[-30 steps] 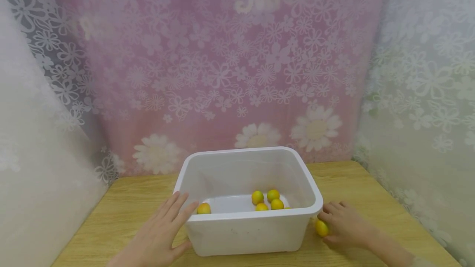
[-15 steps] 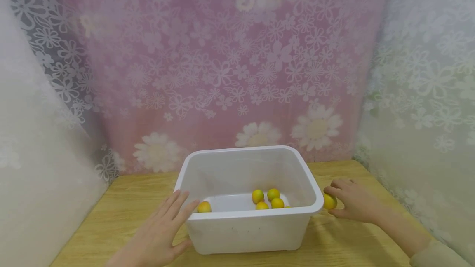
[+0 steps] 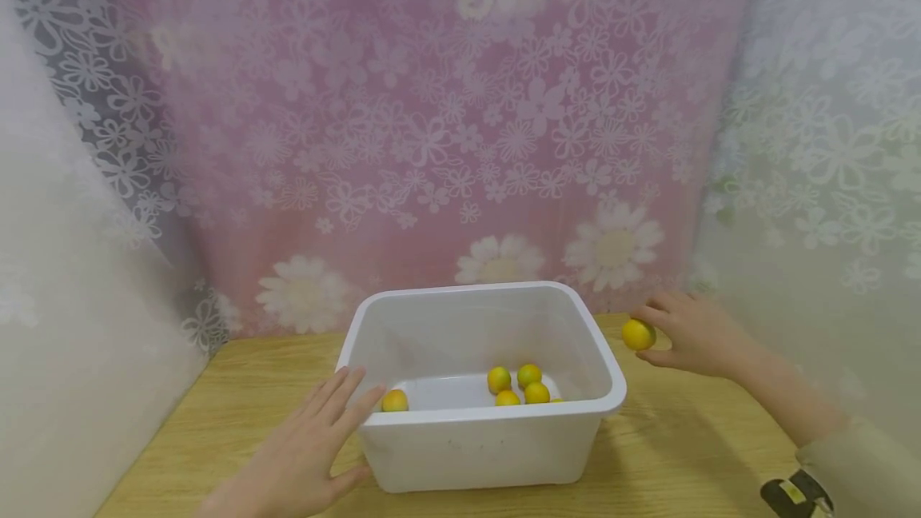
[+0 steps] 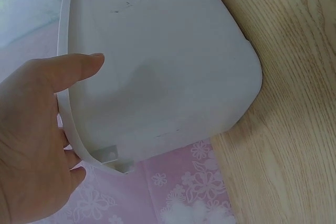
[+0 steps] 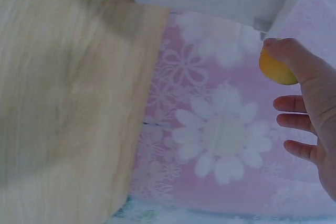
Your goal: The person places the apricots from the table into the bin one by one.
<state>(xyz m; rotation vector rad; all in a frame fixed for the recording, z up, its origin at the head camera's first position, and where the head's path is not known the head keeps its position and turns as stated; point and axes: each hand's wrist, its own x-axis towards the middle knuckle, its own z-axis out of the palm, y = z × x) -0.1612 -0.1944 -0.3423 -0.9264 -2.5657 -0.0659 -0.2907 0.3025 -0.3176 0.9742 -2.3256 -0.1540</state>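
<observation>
A small yellow-green citrus fruit [image 3: 638, 335] is pinched between the thumb and fingers of my right hand [image 3: 691, 334]. It is raised off the table, to the right of a white plastic tub [image 3: 482, 454]. From the right wrist view, the fruit [image 5: 278, 68] shows beside the thumb, with the other fingers spread below. My left hand [image 3: 302, 442] lies at the tub's front left corner, its fingers straight and spread at the rim. In the left wrist view its thumb [image 4: 79, 69] extends across the tub's outer wall. Several similar citrus fruits [image 3: 536, 393] lie inside, mostly at the right.
The tub stands on a wood-grain table [image 3: 273, 374]. Flowered curtain sheets enclose it, a pink one [image 3: 432, 206] behind and pale ones at both sides. One citrus fruit [image 3: 394, 400] sits alone at the tub's left. A dark strap-like object [image 3: 795, 494] shows by the right sleeve.
My right hand has lifted the citrus fruit from the table beside the tub, moving it up and farther back. The left hand and the fruits in the tub have stayed put.
</observation>
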